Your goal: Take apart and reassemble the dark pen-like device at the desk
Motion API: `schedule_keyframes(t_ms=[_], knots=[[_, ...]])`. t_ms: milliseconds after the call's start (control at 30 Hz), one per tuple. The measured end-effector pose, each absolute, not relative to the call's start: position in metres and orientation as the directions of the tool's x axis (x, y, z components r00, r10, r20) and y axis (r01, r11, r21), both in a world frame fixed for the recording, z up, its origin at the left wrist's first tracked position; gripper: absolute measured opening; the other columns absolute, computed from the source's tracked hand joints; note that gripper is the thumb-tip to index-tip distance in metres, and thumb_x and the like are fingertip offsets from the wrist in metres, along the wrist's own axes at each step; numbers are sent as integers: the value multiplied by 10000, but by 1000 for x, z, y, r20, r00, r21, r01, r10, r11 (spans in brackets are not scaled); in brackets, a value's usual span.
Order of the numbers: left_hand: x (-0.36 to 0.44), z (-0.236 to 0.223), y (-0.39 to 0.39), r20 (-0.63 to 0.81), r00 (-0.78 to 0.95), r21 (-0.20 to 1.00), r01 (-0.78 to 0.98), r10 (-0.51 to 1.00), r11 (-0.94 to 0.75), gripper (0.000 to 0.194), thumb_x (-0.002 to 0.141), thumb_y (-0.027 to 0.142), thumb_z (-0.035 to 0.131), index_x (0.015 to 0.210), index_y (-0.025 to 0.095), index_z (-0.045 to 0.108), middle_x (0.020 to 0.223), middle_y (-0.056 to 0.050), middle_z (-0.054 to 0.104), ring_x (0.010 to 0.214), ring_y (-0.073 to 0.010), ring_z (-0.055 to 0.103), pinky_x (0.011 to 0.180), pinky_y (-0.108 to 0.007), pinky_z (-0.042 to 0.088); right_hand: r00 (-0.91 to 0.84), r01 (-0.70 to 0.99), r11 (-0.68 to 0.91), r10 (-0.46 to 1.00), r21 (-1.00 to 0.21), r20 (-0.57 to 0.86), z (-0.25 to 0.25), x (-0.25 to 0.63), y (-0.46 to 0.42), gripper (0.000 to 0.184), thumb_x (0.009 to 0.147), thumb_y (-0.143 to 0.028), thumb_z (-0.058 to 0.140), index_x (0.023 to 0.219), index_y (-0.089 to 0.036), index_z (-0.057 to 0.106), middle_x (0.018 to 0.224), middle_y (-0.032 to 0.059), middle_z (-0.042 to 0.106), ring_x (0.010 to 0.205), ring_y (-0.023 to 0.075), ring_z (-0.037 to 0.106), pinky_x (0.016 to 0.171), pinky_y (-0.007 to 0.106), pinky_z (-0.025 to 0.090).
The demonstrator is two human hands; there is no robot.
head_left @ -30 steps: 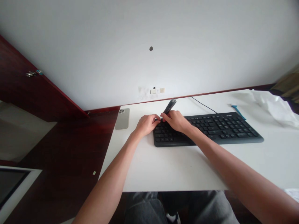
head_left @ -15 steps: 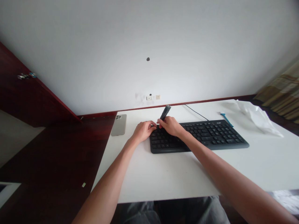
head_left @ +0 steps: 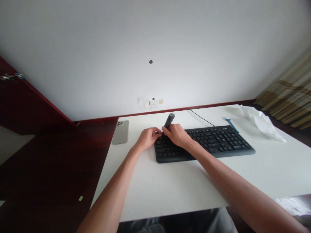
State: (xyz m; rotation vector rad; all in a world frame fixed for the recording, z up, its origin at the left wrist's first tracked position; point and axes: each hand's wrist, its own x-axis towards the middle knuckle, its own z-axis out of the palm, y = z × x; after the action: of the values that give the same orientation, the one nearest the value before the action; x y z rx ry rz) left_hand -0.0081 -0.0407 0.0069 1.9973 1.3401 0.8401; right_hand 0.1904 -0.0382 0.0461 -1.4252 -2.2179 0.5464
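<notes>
Black cylindrical tool (head_left: 169,120) gripped in your right hand (head_left: 178,135). Your left hand (head_left: 147,138) narrow over the black keyboard (head_left: 218,142); its hold unclear.

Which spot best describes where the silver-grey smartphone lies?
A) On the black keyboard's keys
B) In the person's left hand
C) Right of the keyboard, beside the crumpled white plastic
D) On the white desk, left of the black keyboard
D: the silver-grey smartphone lies flat on the white desk, apart from the left end of the black keyboard.

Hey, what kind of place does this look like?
Probably a home study or bedroom: a black keyboard and a phone lie on a white desk by a plain wall, with a curtain at right.
</notes>
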Motion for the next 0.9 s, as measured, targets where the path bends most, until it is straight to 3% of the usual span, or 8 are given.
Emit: schedule_keyframes(t_ms=[100, 200, 700, 900], knots=[[-8, 7, -41, 182, 294, 756, 569, 938, -325, 153, 913, 305, 671, 966, 209, 777, 642, 20, 603, 592, -141, 495, 604, -255, 346, -385, 758, 407, 910, -511, 153, 46, 191, -36, 442, 1039, -349, 464, 633, -197, 551, 607, 44, 604, 560, 140, 464, 606, 305, 282], [-8, 6, -40, 179, 278, 763, 567, 944, -311, 160, 912, 317, 672, 948, 206, 781, 634, 18, 597, 587, -143, 490, 603, -259, 346, -404, 753, 413, 905, -513, 135, 45, 194, -33, 400, 1036, -322, 472, 692, -186, 621, 683, 62, 665, 618, 154, 542, 642, 291, 320], [-10, 5, -39, 154, 292, 775, 557, 944, -299, 171, 918, 334, 667, 966, 215, 781, 683, 11, 621, 605, -136, 486, 591, -249, 327, -361, 651, 340, 925, -679, 116, 53, 196, -35, 390, 1002, -327, 495, 659, -198, 626, 683, 28, 696, 664, 168, 604, 697, 274, 388], [-9, 9, -40, 149, 300, 767, 567, 942, -301, 184, 922, 342, 662, 961, 209, 785, 646, 17, 595, 596, -140, 479, 594, -256, 327, -335, 740, 324, 937, -589, 95, 58, 187, -43, 392, 1006, -299, 492, 636, -204, 583, 643, 48, 660, 602, 168, 550, 649, 297, 343]])
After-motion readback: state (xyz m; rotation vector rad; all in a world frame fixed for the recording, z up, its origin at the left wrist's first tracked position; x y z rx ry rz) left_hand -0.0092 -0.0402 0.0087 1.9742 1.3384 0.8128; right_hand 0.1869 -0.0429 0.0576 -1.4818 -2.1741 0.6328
